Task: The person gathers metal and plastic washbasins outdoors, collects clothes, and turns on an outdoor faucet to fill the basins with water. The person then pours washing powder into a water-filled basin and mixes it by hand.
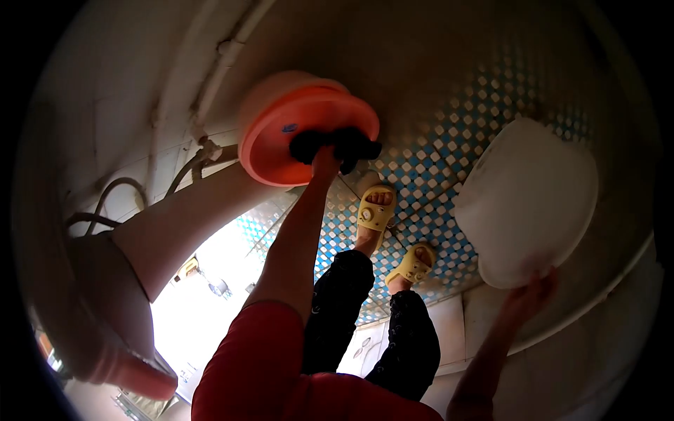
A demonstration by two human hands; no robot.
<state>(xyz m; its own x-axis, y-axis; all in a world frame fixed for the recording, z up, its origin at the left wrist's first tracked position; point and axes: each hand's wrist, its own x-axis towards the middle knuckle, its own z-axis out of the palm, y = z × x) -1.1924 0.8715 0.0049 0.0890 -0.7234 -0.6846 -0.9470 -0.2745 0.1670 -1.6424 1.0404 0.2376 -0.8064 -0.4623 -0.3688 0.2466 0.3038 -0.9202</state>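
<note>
My left hand (pixel 325 163) reaches down to an orange-red plastic basin (pixel 258 158), which is tilted with its open side toward me. Bunched black cloth (pixel 357 144) lies around the hand and across the basin's opening. Part of it hangs over the near rim, and the fingers are mostly hidden in it. On the other side, my right hand (pixel 532 298) is at the lower edge of a broad white rounded piece (pixel 533 203), shaped like a lid or a shallow basin. Those fingers are bent at the edge, dim and slightly blurred.
A pale pedestal sink (pixel 175 231) stands on the left, with hoses (pixel 119 186) and wall pipes (pixel 217 67) behind it. Blue-and-white patterned tiles (pixel 421 168) cover the floor. My feet in yellow slippers (pixel 375 207) stand between basin and white piece. A curved pale rim (pixel 562 326) runs at the right.
</note>
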